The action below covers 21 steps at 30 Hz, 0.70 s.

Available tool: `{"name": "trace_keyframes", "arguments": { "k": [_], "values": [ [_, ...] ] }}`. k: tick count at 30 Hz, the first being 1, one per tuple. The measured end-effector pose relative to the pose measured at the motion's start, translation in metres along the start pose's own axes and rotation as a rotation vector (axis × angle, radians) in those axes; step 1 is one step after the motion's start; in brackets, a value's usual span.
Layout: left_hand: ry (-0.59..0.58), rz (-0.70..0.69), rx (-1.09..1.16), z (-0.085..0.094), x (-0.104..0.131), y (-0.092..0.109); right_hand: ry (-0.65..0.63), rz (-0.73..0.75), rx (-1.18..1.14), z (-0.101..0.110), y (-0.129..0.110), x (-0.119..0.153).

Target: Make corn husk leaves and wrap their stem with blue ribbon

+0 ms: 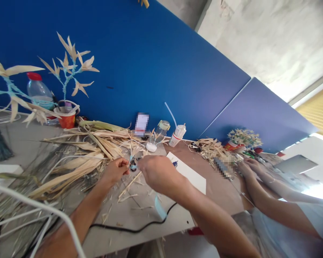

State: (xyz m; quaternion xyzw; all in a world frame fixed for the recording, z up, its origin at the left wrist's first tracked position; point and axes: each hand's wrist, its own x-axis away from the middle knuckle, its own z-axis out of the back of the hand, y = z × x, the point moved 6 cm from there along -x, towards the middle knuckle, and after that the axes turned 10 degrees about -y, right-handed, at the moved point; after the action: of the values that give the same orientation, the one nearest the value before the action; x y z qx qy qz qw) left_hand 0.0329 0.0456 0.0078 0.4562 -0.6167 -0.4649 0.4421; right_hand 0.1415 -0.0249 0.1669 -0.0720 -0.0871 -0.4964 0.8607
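Note:
My left hand [116, 171] is closed in a pinch at a small corn-husk flower [134, 152] with a light-blue wrapped stem [131, 161]. My right hand [160, 172] is just to the right, its fingers curled and turned away, so what they grip is hidden. Between the hands a small dark object [133, 166] with light blue on it shows, too small to name. Below them a thin straw-coloured husk strip [129, 186] and several scraps lie on the table [140, 236]. A light-blue strip [159, 208] lies nearer the front edge.
Dried corn husks [91, 143] are heaped at left, near a husk-flower branch [67, 77] in a red cup [67, 120]. A black cable [134, 231] crosses the front. White paper [193, 173] lies at right. A co-worker's hands [249, 168] are farther right.

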Motion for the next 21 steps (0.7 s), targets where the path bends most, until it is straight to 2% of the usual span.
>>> {"name": "trace_keyframes", "arguments": {
  "k": [5,8,11,15,18,21],
  "values": [
    [-0.034,-0.018,-0.018,-0.006,0.004,0.003,0.101,-0.05,-0.23,0.039,0.041,-0.029],
    [-0.082,-0.022,0.008,-0.01,0.007,0.006,0.113,-0.081,-0.371,0.044,0.08,-0.047],
    [-0.125,-0.024,0.049,-0.012,0.01,0.009,0.047,-0.144,-0.596,0.028,0.121,-0.061],
    [-0.199,0.003,0.159,-0.016,0.015,0.011,-0.071,-0.23,-0.88,-0.013,0.162,-0.069],
    [-0.219,0.029,0.246,-0.014,0.016,0.012,-0.156,-0.245,-0.976,-0.042,0.174,-0.07],
    [-0.215,0.004,0.313,-0.01,0.015,0.015,-0.175,-0.266,-0.965,-0.067,0.164,-0.07]
  ]
}}
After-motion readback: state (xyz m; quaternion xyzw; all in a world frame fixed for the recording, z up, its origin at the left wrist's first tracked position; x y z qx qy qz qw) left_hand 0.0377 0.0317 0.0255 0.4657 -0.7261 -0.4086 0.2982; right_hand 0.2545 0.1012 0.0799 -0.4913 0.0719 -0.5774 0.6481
